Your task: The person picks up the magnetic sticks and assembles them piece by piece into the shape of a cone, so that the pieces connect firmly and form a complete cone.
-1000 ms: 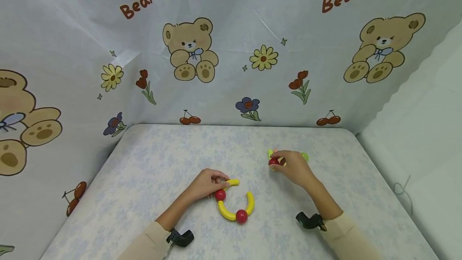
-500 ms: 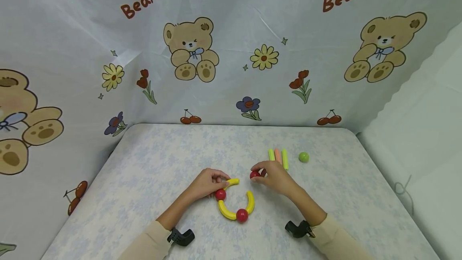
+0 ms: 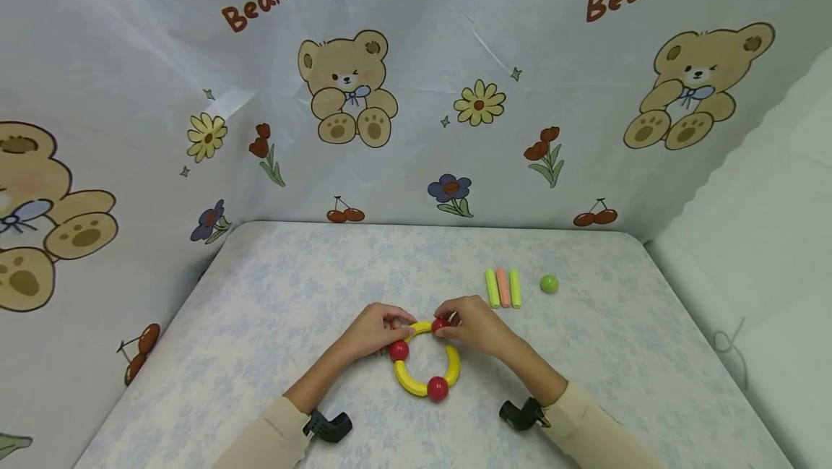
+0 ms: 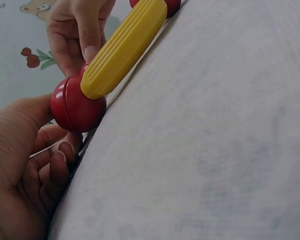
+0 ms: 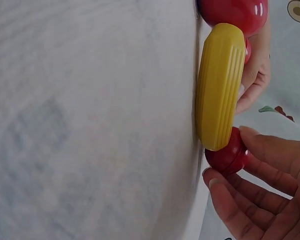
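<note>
Red balls and curved yellow sticks with ridged sides form a ring on the table. My left hand (image 3: 377, 328) pinches the upper yellow stick (image 3: 422, 326), right beside the left red ball (image 3: 399, 350). Between its thumb and fingers, my right hand (image 3: 477, 326) holds another red ball (image 3: 440, 324), at that stick's right end. The lower-left yellow stick (image 3: 409, 380) runs to the bottom red ball (image 3: 438, 388), and the right yellow stick (image 3: 453, 364) rises from there. In the right wrist view, the held red ball (image 5: 229, 156) overlaps the end of a yellow stick (image 5: 221, 85).
Behind my right hand lie two light green sticks (image 3: 492, 288) with a pink stick (image 3: 503, 287) between them. A green ball (image 3: 549, 283) sits to their right. A bear-printed cloth (image 3: 390, 187) hangs along the table's back edge.
My right hand has carried a red ball from beside the green and pink sticks leftward and nearer, to the end of the upper yellow stick. The left hand has stayed in place.
</note>
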A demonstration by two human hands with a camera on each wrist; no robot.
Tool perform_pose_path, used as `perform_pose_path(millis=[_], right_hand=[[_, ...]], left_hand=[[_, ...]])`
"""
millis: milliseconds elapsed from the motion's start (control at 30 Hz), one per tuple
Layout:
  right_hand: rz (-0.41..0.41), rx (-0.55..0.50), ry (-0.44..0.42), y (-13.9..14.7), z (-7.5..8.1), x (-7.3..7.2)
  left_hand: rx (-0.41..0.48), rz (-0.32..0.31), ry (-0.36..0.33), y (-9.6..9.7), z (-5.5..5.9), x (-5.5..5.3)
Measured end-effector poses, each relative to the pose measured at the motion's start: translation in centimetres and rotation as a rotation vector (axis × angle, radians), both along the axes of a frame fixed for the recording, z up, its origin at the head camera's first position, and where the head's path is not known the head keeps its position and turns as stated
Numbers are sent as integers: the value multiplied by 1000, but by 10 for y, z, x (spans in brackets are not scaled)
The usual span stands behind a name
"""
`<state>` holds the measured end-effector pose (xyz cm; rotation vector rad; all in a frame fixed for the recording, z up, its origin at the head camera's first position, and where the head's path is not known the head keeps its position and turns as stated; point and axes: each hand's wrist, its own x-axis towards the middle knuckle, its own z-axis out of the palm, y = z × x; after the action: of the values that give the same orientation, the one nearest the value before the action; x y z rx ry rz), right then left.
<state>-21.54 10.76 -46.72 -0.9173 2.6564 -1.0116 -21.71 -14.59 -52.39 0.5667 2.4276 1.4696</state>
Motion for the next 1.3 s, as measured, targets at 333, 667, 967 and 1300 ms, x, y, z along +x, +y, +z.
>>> perform_pose_path(millis=[333,667,967,1300], right_hand=[[-34,21,-2,1,-1,1],[-173,84,-101,18,8,10],[-49,136,-238,20,5,20],[-81,191,-240,16,-1,22]], left_hand=[[2,3,12,1,-2,-2],[-1,9,13,1,-2,-1],[-29,1,22,0,-2,-1],[-41,11,64,1,-7,-4]])
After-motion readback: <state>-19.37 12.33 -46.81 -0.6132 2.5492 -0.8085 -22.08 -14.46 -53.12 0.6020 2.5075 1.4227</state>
